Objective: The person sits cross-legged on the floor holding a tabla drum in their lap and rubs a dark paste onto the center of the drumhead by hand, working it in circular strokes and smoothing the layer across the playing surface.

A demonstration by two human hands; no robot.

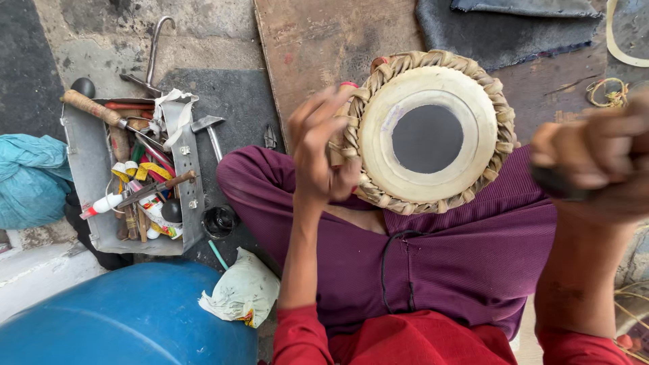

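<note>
A small hand drum [427, 132] rests on my lap, its cream skin with a round black patch facing up and a braided rim around it. My left hand [318, 152] grips the drum's left rim, fingers curled over the braid. My right hand [598, 162] is raised to the right of the drum, closed around a dark rounded object [558, 182] that is mostly hidden and blurred. My legs in purple trousers [439, 257] are crossed beneath the drum.
A grey metal tray [91, 169] of hammers, pliers and other tools lies on the floor at left, a hammer [209, 128] beside it. A blue barrel [128, 318], a crumpled paper [243, 290], a teal cloth [30, 179] and a wooden board [324, 40] surround me.
</note>
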